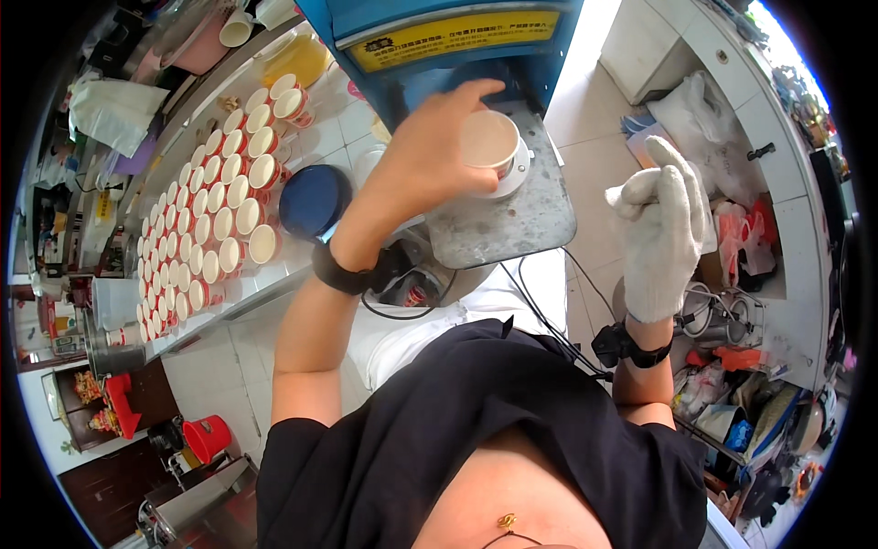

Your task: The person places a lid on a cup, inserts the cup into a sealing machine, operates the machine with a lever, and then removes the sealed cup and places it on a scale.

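Note:
A white paper cup (pixel 490 145) with some red on its side stands upright in a round pale ring holder (pixel 519 176) on the grey metal plate of a blue machine. My bare left hand (pixel 425 146) reaches around the cup from the left, thumb at its near side and fingers at its far side. Part of the cup is hidden behind the fingers. My right hand (pixel 660 229), in a white knit glove, is raised to the right of the plate. Its fingers point up, loosely bent and apart from the thumb, with nothing visible in them.
Many red and white paper cups (pixel 215 197) stand in rows on the left counter. A dark blue round lid or dish (pixel 315 201) lies beside them. The blue machine (pixel 448 55) bears a yellow label. Cables hang below its metal plate (pixel 512 233). Shelves with bags (pixel 732 242) line the right.

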{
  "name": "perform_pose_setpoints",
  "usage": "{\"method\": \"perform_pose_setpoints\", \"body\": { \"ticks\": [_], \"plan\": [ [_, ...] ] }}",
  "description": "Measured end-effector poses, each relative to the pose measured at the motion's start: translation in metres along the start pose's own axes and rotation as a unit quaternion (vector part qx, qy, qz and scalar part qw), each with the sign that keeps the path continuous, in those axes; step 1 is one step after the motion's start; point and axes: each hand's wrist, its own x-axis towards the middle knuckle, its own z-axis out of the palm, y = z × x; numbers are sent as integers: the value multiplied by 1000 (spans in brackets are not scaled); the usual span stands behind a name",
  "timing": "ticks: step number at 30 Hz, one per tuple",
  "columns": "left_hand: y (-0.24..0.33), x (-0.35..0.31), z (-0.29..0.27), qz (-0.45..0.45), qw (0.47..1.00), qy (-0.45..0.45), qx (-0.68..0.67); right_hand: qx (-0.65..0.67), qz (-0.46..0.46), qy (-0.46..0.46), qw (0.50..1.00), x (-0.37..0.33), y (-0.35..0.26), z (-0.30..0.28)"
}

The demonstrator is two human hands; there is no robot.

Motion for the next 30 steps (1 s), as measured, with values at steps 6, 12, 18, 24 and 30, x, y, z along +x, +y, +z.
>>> {"method": "perform_pose_setpoints", "body": {
  "ticks": [6,12,18,24,30],
  "plan": [
    [-19,-10,20,45,996,-13,73,-131,-79,16,988,10,-4,5],
    [-39,-52,-9,-112,976,179,50,-139,-70,1,988,5,-2,0],
    [-139,-127,13,-101,921,161,341,73,56,-4,996,0,3,8],
    [-164,-137,31,-74,901,198,378,74,-22,-55,996,8,-5,25],
    [-166,-129,24,-68,895,232,375,110,49,-64,991,12,-19,37]
  ]
}}
